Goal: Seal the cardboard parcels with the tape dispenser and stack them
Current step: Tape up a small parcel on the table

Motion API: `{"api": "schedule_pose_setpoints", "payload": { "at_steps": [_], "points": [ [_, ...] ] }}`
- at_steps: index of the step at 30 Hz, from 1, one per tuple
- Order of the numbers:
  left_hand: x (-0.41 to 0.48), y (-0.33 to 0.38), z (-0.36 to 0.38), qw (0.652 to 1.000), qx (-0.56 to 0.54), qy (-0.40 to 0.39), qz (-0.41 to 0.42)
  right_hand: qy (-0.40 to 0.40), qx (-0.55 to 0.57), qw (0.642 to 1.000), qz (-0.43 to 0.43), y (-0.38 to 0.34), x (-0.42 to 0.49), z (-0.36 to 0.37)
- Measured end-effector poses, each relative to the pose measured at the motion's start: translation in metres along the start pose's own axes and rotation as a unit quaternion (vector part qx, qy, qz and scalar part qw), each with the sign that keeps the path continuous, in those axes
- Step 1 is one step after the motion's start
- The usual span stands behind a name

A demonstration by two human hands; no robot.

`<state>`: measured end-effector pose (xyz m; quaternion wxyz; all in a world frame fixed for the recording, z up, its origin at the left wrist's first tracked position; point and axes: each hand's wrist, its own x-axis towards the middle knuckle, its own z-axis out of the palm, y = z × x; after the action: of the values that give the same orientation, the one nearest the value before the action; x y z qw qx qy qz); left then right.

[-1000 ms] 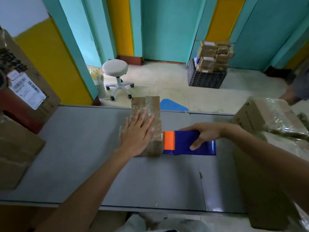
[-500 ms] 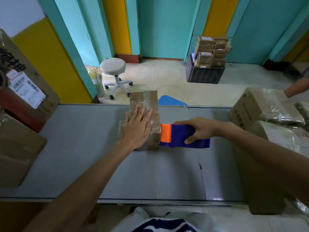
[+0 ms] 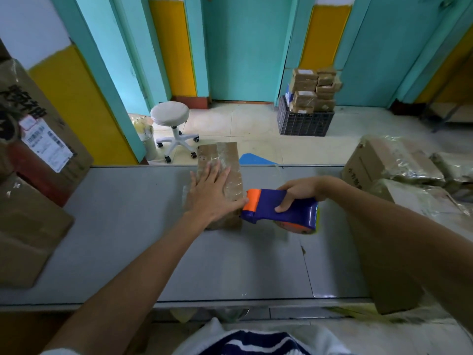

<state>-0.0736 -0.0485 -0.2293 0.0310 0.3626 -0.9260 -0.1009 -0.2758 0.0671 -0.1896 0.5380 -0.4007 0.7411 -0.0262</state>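
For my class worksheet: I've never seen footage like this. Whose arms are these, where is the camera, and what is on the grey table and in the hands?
No machine here: a person works with bare hands, and one camera worn on their head looks forward and down, so the arms enter from below. On the grey table lies a cardboard parcel covered in clear tape. The left hand rests flat on it, fingers straight. The right hand grips a blue and orange tape dispenser, its orange end at the parcel's right side. More taped boxes sit at the table's right end, larger cartons at its left. On the floor behind stand a stool and a crate of parcels.
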Motion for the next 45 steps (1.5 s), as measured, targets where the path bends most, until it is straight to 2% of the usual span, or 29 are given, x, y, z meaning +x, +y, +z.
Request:
{"api": "schedule_pose_setpoints", "payload": {
  "at_steps": [2,7,11,12,14,15,18,22,24,27,31,34,36,37,38,39,41,42,43,45],
  "points": [
    [0.0,0.001,0.0,1.0,0.013,0.006,-0.003,0.004,-0.019,1.0,0.01,-0.006,-0.002,-0.002],
    [0.001,0.001,0.001,1.0,0.028,0.007,-0.001,0.064,-0.192,0.979,-0.026,-0.034,-0.011,-0.003],
    [0.003,-0.001,0.0,0.999,0.014,0.036,0.007,0.118,-0.248,0.96,-0.06,-0.037,-0.021,0.004],
    [0.003,0.003,-0.001,0.999,0.019,0.038,0.021,0.145,-0.308,0.939,-0.056,-0.037,-0.02,0.009],
    [0.003,0.011,-0.001,0.997,0.029,0.026,0.061,0.194,-0.449,0.871,-0.043,-0.035,-0.009,0.025],
    [0.002,0.012,-0.001,0.997,0.024,0.018,0.067,0.188,-0.461,0.866,-0.037,-0.032,-0.001,0.031],
    [0.003,-0.007,-0.005,0.999,0.013,0.009,0.043,0.158,-0.423,0.892,-0.035,-0.031,0.008,0.025],
    [0.003,-0.009,-0.01,0.997,0.061,-0.015,0.04,0.227,-0.385,0.893,-0.048,-0.029,0.0,-0.004],
    [0.003,0.008,-0.006,0.998,0.053,-0.007,0.021,0.266,-0.324,0.907,-0.048,-0.025,0.0,-0.011],
    [0.002,0.017,0.006,0.996,0.087,0.018,-0.016,0.307,-0.159,0.934,-0.087,-0.015,0.011,-0.016],
    [0.004,0.013,0.017,0.993,0.093,0.067,-0.024,0.352,-0.016,0.928,-0.122,-0.007,0.023,-0.005],
    [0.005,0.013,0.014,0.996,0.078,0.039,-0.021,0.369,0.009,0.918,-0.144,-0.007,0.026,0.005],
    [0.004,0.008,0.002,1.0,0.014,-0.02,-0.006,0.382,0.026,0.911,-0.156,-0.006,0.026,0.007],
    [0.003,0.003,-0.009,0.997,-0.066,-0.033,-0.005,0.389,0.037,0.906,-0.161,-0.006,0.026,0.006],
    [0.0,-0.003,-0.022,0.987,-0.162,-0.02,-0.011,0.398,0.046,0.901,-0.165,-0.005,0.026,0.005],
    [-0.004,-0.013,-0.033,0.972,-0.233,0.03,-0.017,0.405,0.052,0.896,-0.173,-0.006,0.025,0.004],
    [-0.013,-0.039,-0.044,0.959,-0.228,0.164,-0.038,0.414,0.063,0.888,-0.19,-0.01,0.025,0.002],
    [-0.017,-0.052,-0.045,0.956,-0.214,0.196,-0.046,0.418,0.072,0.884,-0.197,-0.013,0.026,0.001],
    [-0.022,-0.063,-0.041,0.954,-0.224,0.192,-0.054,0.422,0.084,0.879,-0.204,-0.018,0.027,0.0],
    [-0.033,-0.071,-0.03,0.95,-0.284,0.121,-0.05,0.431,0.108,0.871,-0.21,-0.029,0.031,-0.002]
  ]
}}
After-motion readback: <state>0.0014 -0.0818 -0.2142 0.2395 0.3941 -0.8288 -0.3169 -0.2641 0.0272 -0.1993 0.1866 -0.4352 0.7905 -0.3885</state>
